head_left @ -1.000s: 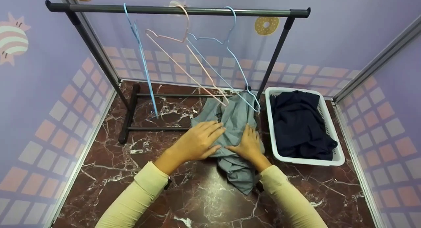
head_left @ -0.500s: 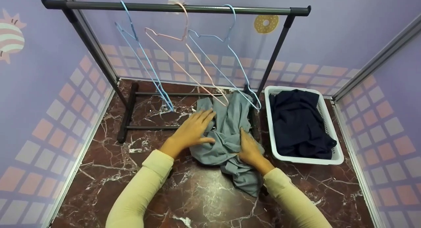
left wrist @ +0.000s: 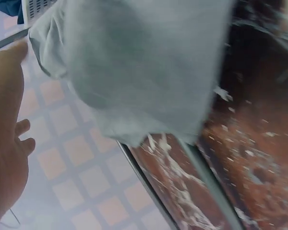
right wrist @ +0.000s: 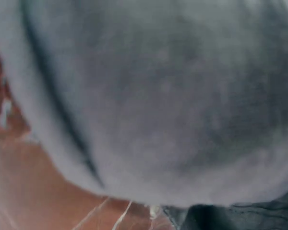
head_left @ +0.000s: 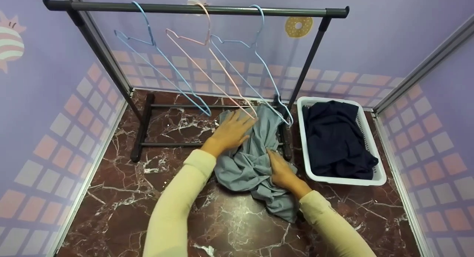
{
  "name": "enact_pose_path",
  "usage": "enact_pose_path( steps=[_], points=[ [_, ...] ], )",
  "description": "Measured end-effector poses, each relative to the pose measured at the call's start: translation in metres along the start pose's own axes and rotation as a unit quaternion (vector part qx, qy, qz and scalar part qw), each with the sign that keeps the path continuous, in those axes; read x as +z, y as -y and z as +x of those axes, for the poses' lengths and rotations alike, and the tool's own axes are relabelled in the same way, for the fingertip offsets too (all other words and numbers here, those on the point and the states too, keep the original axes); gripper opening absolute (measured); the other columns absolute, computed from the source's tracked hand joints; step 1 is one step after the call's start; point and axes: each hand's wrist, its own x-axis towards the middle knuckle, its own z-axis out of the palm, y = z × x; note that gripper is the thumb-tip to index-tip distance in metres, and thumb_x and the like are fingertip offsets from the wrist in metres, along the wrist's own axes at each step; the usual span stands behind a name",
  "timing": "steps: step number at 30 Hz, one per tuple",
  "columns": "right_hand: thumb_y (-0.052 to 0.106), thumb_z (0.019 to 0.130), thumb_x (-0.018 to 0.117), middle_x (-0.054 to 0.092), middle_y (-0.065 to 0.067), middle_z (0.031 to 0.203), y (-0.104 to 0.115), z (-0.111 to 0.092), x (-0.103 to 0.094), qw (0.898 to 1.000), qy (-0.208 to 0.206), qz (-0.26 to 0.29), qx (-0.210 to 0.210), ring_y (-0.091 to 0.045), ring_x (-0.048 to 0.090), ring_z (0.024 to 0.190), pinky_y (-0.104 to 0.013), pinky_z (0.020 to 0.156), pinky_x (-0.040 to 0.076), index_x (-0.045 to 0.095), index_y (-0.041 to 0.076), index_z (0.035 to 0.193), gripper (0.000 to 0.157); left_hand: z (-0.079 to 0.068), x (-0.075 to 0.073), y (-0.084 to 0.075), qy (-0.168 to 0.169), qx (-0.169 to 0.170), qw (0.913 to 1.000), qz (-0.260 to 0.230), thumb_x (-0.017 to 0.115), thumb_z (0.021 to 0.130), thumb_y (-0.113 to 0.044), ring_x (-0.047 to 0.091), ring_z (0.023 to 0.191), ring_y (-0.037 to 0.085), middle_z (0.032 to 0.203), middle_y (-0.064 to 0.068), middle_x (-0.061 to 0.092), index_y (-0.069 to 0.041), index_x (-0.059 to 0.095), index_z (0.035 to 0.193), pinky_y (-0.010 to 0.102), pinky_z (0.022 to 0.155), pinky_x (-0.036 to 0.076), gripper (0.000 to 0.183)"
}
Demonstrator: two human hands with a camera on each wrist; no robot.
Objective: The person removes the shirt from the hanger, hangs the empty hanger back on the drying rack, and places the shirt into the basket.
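Note:
A crumpled grey garment (head_left: 240,172) is bunched below the rack's right half, one end trailing forward on the floor. My left hand (head_left: 230,132) lies over its upper left part with the fingers extended and spread. In the left wrist view, that hand (left wrist: 7,129) shows at the left edge beside the hanging grey cloth (left wrist: 144,67). On the garment's right side, my right hand (head_left: 282,171) grips a fold, its fingertips partly hidden by cloth. Grey cloth (right wrist: 163,105), blurred and close, fills most of the right wrist view.
A black rack bar (head_left: 229,9) carries a blue hanger (head_left: 172,66), a pink hanger (head_left: 202,68) and another blue hanger (head_left: 268,70), their lower corners reaching over the garment area. A white basket (head_left: 346,181) with dark navy clothing (head_left: 335,142) stands right. Patterned walls enclose the marbled floor.
My left hand went left off the cloth's middle, then forward to its upper left. The right hand shifted slightly down and took hold of a fold. The left blue hanger swung round.

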Motion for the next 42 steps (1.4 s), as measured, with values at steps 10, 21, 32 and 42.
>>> enact_pose_path(
  steps=[10,21,32,42],
  points=[
    [0.004,0.073,0.073,0.042,-0.03,0.157,-0.005,0.0,-0.001,0.999,0.037,0.011,-0.032,-0.049,0.037,0.148,-0.06,0.122,0.033,0.032,-0.005,0.158,0.095,0.054,0.006,-0.032,0.041,0.083,0.9935,0.067,0.061,0.095,-0.005,0.019,0.159,0.037,0.171,-0.002,0.028,-0.022,0.035,0.162,0.057,0.127,0.023,0.073],
    [-0.002,0.074,0.07,0.038,-0.031,0.159,0.001,-0.003,0.002,0.996,0.072,0.02,-0.042,-0.049,0.033,0.15,-0.059,0.124,0.03,0.029,-0.005,0.159,0.094,0.055,0.037,-0.028,0.152,0.076,0.9744,0.147,0.045,0.105,-0.028,0.023,0.159,0.031,0.155,0.003,0.054,-0.027,0.033,0.163,0.05,0.132,0.013,0.06],
    [-0.012,0.066,0.066,0.041,-0.028,0.158,-0.009,-0.008,-0.001,0.998,0.027,0.009,-0.052,-0.048,0.035,0.149,-0.059,0.123,0.03,0.033,-0.004,0.158,0.098,0.005,0.049,0.003,0.085,0.074,0.9915,0.064,0.038,0.095,-0.079,0.037,0.152,0.037,0.154,0.015,0.054,-0.006,0.04,0.158,0.054,0.131,0.009,0.097],
    [-0.012,0.059,0.066,0.047,-0.026,0.154,-0.012,-0.013,-0.002,0.997,-0.058,-0.043,-0.026,-0.045,0.048,0.141,-0.056,0.114,0.044,0.047,-0.002,0.15,0.094,-0.051,0.039,-0.002,0.14,0.041,0.9884,-0.042,0.048,0.075,-0.096,0.017,0.157,0.047,0.163,0.031,0.031,-0.005,0.02,0.165,0.059,0.13,0.005,0.131]
  ],
)
